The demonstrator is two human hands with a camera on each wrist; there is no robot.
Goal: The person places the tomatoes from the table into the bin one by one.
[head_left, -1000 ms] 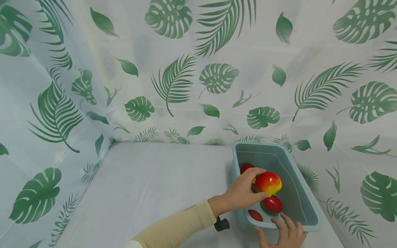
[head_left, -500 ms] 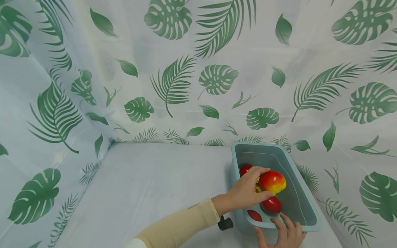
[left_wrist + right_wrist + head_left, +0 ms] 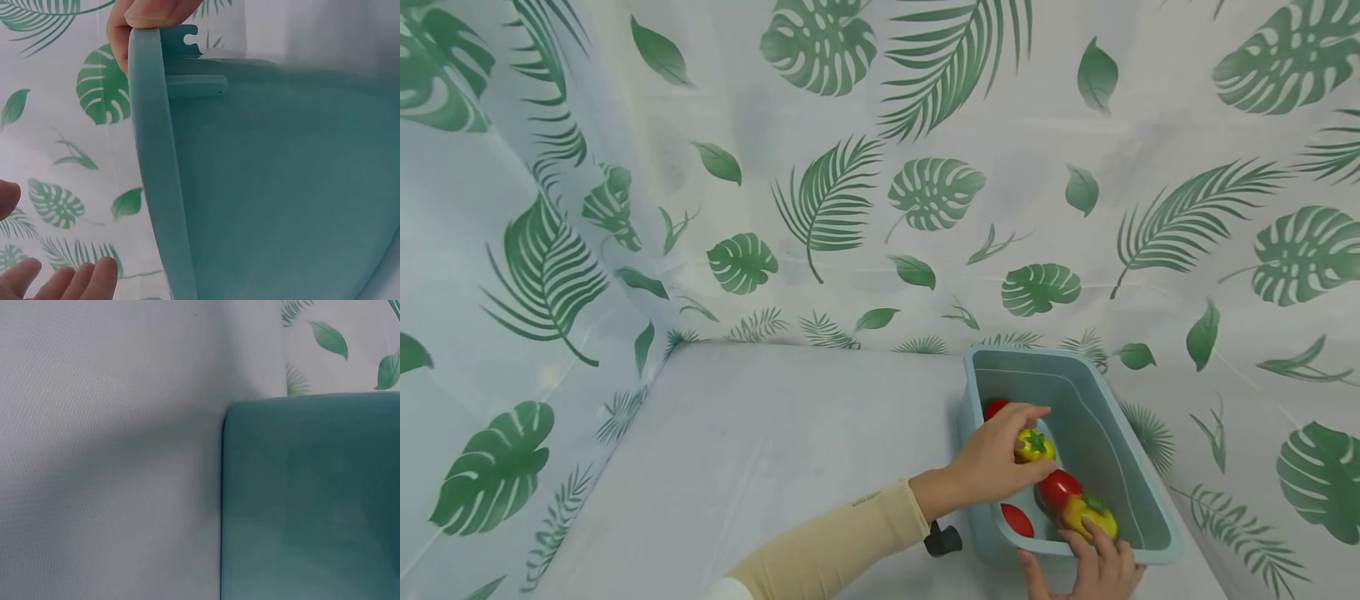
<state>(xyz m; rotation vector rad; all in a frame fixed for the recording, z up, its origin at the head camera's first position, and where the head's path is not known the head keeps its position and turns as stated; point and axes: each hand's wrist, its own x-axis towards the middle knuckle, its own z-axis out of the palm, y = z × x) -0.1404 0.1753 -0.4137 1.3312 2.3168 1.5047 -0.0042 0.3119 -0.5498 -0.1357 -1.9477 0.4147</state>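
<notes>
The left hand hovers over the left side of a blue plastic bin, thumb and fingers apart. Between them, seen below, shows a yellow vegetable with a star-shaped green cap. In the left wrist view, the fingers of the left hand stand free of any object. My right hand grips the near rim, fingers over the inside and thumb outside. Just beyond its fingertips lies another yellow, lumpy vegetable with a green stem, against a glossy red fruit.
More red pieces lie in the bin: one at the left wall, one in the near corner. A black device sits below the left wrist. A leaf-patterned sheet rises behind the white tabletop.
My left hand has let go of the red-and-yellow vegetable, which now lies lower in the bin near the right fingers. The right hand has stayed on the rim.
</notes>
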